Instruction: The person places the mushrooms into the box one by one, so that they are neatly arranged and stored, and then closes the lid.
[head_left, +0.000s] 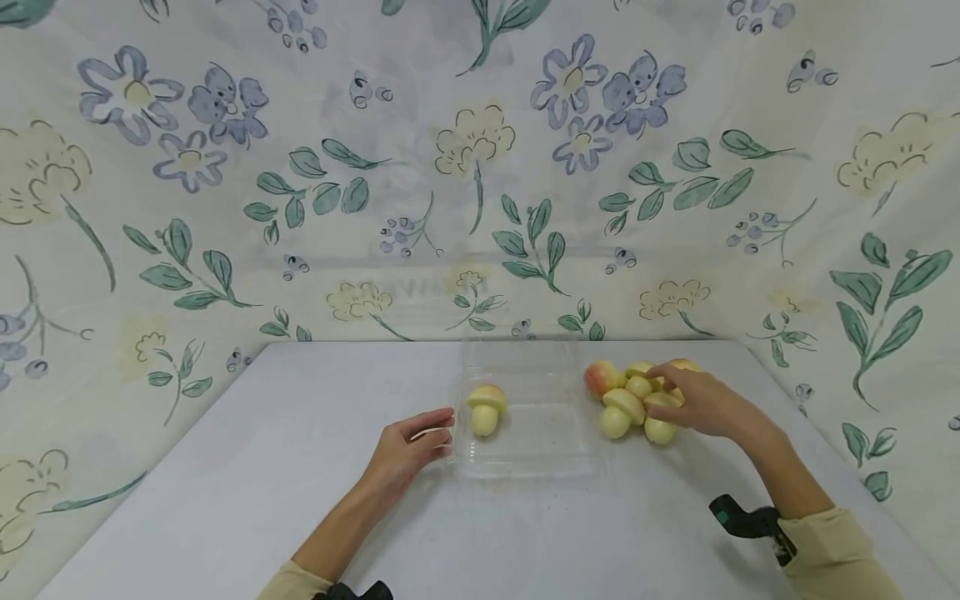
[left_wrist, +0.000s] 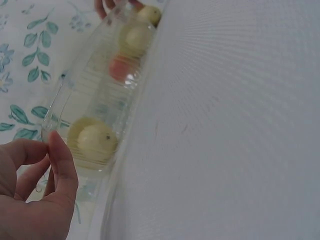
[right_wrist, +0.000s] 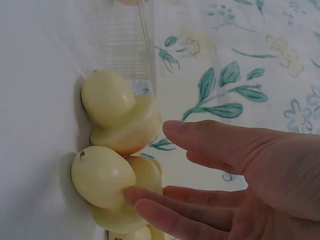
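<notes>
A clear plastic container (head_left: 540, 462) lies on the table with one mushroom-shaped piece (head_left: 486, 412) inside at its left. That piece has a pale stem and a yellow cap tinged red. My left hand (head_left: 411, 450) pinches the container's left rim between thumb and fingers, as the left wrist view also shows. My right hand (head_left: 701, 404) reaches over a cluster of similar mushroom-shaped pieces (head_left: 617, 421) right of the container. In the right wrist view its fingertips overlap one pale piece (right_wrist: 102, 175), while the thumb stands apart, beside another piece (right_wrist: 107, 97).
The white table (head_left: 300, 392) ends at the back against a hanging cloth (head_left: 420, 208) printed with flowers and leaves. The cluster sits close to the container's right wall, with a red-tinged piece (head_left: 600, 379) at its left back.
</notes>
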